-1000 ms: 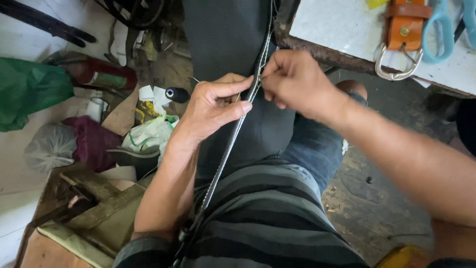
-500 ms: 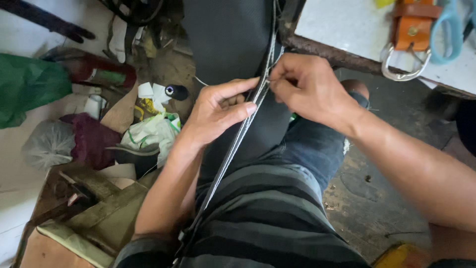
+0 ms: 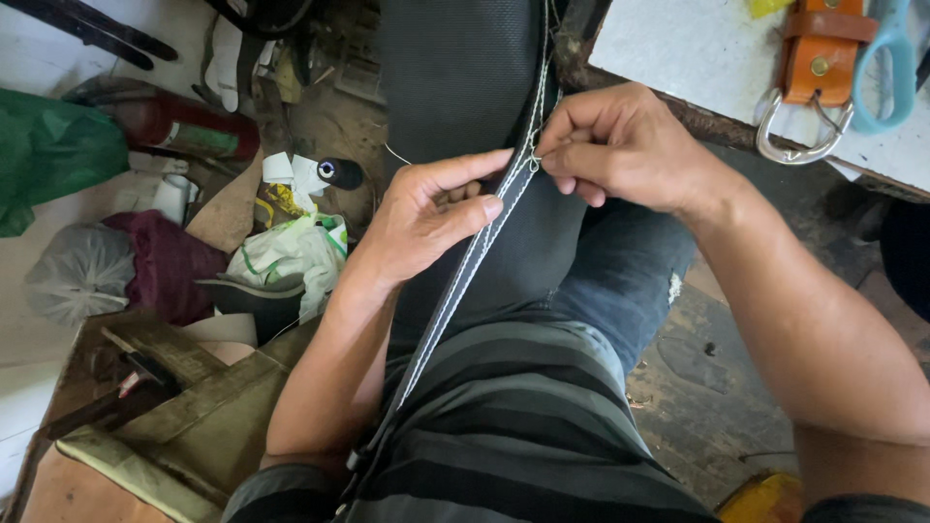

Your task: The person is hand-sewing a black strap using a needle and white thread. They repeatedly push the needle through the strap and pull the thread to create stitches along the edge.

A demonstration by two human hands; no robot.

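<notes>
Seen from above: 2 bare hands working on a black textured panel (image 3: 465,87) draped over the lap. Left hand (image 3: 426,218) pinching the panel's stitched edge strip (image 3: 465,271) between thumb and fingers. Right hand (image 3: 620,145), fingers pressed together, pinching the white thread (image 3: 536,107) at the seam. At the counter (image 3: 678,58) edge, upper right: orange strap with metal ring (image 3: 809,77), blue scissors (image 3: 886,68).

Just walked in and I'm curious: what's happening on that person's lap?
A seated person is hand-stitching a black textured panel laid over their lap. The left hand pinches its edge along a row of white stitching, while the right hand has a fingertip grip at the seam, apparently on a needle or thread. A brown leather strap with a metal ring lies on the white table.
</notes>
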